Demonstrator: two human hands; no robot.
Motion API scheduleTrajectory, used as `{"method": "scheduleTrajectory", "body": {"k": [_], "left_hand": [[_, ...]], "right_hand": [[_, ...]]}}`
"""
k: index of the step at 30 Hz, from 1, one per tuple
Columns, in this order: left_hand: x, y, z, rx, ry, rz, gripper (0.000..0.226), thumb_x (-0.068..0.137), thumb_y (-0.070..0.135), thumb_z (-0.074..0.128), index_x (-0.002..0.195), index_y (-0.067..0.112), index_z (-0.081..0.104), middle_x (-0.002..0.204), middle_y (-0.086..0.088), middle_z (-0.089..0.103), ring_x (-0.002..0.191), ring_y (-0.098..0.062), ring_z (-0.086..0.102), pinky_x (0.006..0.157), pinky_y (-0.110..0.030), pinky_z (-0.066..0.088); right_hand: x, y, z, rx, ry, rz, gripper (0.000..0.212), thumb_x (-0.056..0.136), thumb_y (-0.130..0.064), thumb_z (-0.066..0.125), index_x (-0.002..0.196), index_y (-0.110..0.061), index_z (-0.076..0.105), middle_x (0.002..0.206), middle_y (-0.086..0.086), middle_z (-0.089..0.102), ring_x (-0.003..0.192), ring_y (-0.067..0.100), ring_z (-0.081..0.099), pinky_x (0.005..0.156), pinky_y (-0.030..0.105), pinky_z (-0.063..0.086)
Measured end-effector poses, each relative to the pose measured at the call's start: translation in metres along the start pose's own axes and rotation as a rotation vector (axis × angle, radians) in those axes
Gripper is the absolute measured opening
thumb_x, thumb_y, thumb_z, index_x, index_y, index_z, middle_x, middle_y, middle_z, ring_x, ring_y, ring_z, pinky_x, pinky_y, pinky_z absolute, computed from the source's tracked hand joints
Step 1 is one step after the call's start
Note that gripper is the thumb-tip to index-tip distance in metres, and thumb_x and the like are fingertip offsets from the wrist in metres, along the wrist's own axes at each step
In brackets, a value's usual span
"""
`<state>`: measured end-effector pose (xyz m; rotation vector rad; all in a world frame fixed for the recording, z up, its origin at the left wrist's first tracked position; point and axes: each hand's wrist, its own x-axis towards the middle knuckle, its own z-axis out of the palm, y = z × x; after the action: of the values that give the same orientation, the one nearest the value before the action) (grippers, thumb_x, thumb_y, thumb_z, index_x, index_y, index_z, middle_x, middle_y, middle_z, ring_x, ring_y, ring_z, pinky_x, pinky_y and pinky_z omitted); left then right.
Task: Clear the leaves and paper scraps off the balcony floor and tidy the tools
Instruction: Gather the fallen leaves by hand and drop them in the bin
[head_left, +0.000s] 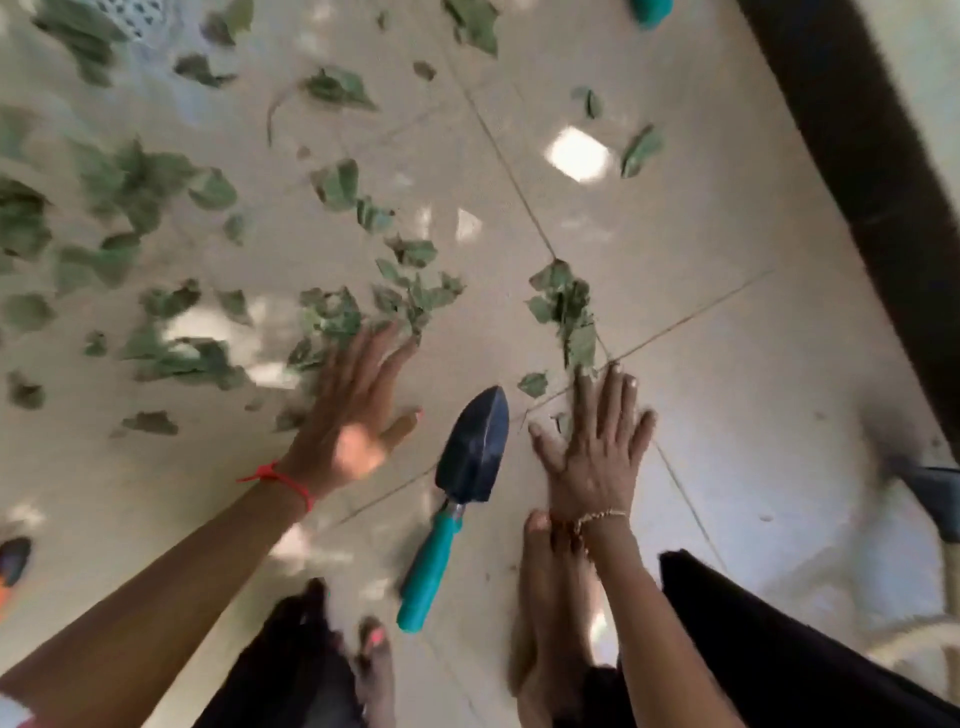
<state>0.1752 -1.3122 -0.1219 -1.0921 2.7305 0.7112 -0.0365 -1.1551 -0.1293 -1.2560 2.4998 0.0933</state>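
From the head view, you are in the gathering step: both hands are down at the tiled floor (691, 332) and neither has hold of anything. Your left hand (353, 410), left of centre and blurred, has straight, spread fingers whose tips reach the near edge of the leaf litter (332, 317) that spreads over the left half of the frame. Your right hand (592, 447), lower centre, looks pressed flat, with its fingertips touching the bottom of a small leaf clump (563, 306) on the tile joint. The garden trowel (475, 447) lies untouched between your hands, teal handle toward your bare feet. A white paper scrap (577, 154) sits well apart at upper right, with paler bits among the leaves. Most of the mess is still loose, so I judge the job early. Next, rake both hands inward into one heap — mind the trowel in that path, and lift it aside first.
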Motion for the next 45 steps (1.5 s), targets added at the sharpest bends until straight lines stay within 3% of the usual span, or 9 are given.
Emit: {"method": "scheduleTrajectory", "body": {"k": [4, 9, 17, 21, 24, 30, 34, 40, 45], "left_hand": [[0.031, -0.012, 0.007, -0.039, 0.15, -0.028, 0.066, 0.086, 0.057, 0.039, 0.139, 0.019, 0.031, 0.153, -0.01, 0.021, 0.143, -0.028, 0.012, 0.109, -0.056, 0.017], [0.078, -0.028, -0.013, 0.019, 0.227, 0.003, 0.07, 0.085, 0.058, 0.042, 0.141, 0.019, 0.028, 0.155, -0.01, 0.017, 0.146, -0.025, 0.009, 0.116, -0.052, 0.009], [0.103, -0.035, -0.027, -0.117, 0.297, -0.037, 0.077, 0.084, 0.072, 0.031, 0.144, 0.024, 0.022, 0.158, -0.001, 0.009, 0.146, -0.016, 0.007, 0.118, -0.045, 0.005], [0.1, -0.033, -0.024, -0.136, 0.325, -0.056, 0.079, 0.084, 0.073, 0.028, 0.147, 0.028, 0.013, 0.159, 0.001, 0.002, 0.146, -0.014, 0.003, 0.118, -0.042, 0.004], [0.1, -0.035, -0.02, -0.119, 0.361, -0.039, 0.079, 0.084, 0.071, 0.031, 0.147, 0.027, 0.013, 0.158, 0.003, -0.001, 0.146, -0.013, 0.001, 0.118, -0.038, 0.001], [0.1, -0.032, -0.021, -0.231, 0.411, -0.054, 0.072, 0.085, 0.068, 0.036, 0.14, 0.023, 0.027, 0.155, 0.0, 0.016, 0.142, -0.014, 0.014, 0.11, -0.04, 0.022], [0.093, -0.034, -0.023, -0.225, 0.53, -0.107, 0.064, 0.083, 0.059, 0.045, 0.135, 0.023, 0.036, 0.149, -0.001, 0.031, 0.138, -0.017, 0.026, 0.113, -0.028, 0.01], [0.103, -0.056, -0.05, -0.241, 0.616, -0.222, 0.059, 0.088, 0.052, 0.038, 0.13, 0.011, 0.047, 0.148, -0.01, 0.034, 0.139, -0.023, 0.024, 0.114, -0.042, 0.02], [0.14, -0.11, -0.072, -0.195, 0.453, -0.266, 0.07, 0.085, 0.055, 0.03, 0.142, 0.012, 0.033, 0.157, -0.008, 0.013, 0.145, -0.024, 0.006, 0.118, -0.043, 0.003]], "right_hand": [[0.025, -0.016, 0.005, 0.108, 0.248, 0.112, 0.083, 0.085, -0.073, 0.015, 0.148, -0.021, 0.003, 0.154, 0.009, 0.014, 0.143, 0.019, 0.004, 0.114, 0.048, 0.0], [0.114, -0.047, -0.023, 0.186, 0.226, 0.005, 0.089, 0.076, -0.079, 0.018, 0.143, -0.031, -0.016, 0.154, -0.001, -0.011, 0.142, 0.013, -0.008, 0.113, 0.038, -0.013], [0.193, -0.094, -0.061, 0.304, 0.119, -0.659, 0.076, 0.083, -0.066, 0.032, 0.147, -0.03, 0.012, 0.153, -0.01, 0.007, 0.14, 0.001, 0.002, 0.118, 0.043, 0.0], [0.232, -0.058, -0.079, 0.411, 0.419, -0.149, 0.073, 0.085, -0.064, 0.027, 0.145, -0.021, 0.024, 0.155, -0.001, 0.008, 0.143, 0.015, 0.004, 0.117, 0.041, 0.0], [0.255, -0.042, -0.084, 0.299, 0.288, 0.101, 0.082, 0.085, -0.068, 0.021, 0.148, -0.016, 0.013, 0.157, 0.009, 0.001, 0.144, 0.021, -0.003, 0.117, 0.044, -0.005], [0.224, -0.099, -0.059, 0.206, 0.235, -0.311, 0.083, 0.081, -0.07, 0.003, 0.147, -0.021, 0.014, 0.156, -0.001, 0.004, 0.144, 0.013, 0.0, 0.117, 0.034, -0.004], [0.198, -0.126, -0.046, 0.248, 0.149, -0.554, 0.079, 0.084, -0.068, 0.006, 0.145, -0.021, 0.025, 0.155, -0.008, 0.012, 0.14, 0.001, 0.002, 0.119, 0.032, 0.0], [0.18, -0.133, -0.043, 0.367, 0.185, -0.589, 0.06, 0.09, -0.055, 0.026, 0.14, -0.022, 0.037, 0.151, -0.008, 0.028, 0.132, -0.007, 0.012, 0.114, 0.024, 0.008], [0.185, -0.133, -0.042, 0.45, 0.185, -0.588, 0.061, 0.089, -0.056, 0.032, 0.141, -0.024, 0.034, 0.148, -0.018, 0.024, 0.138, -0.002, 0.017, 0.117, 0.034, 0.016]]}}
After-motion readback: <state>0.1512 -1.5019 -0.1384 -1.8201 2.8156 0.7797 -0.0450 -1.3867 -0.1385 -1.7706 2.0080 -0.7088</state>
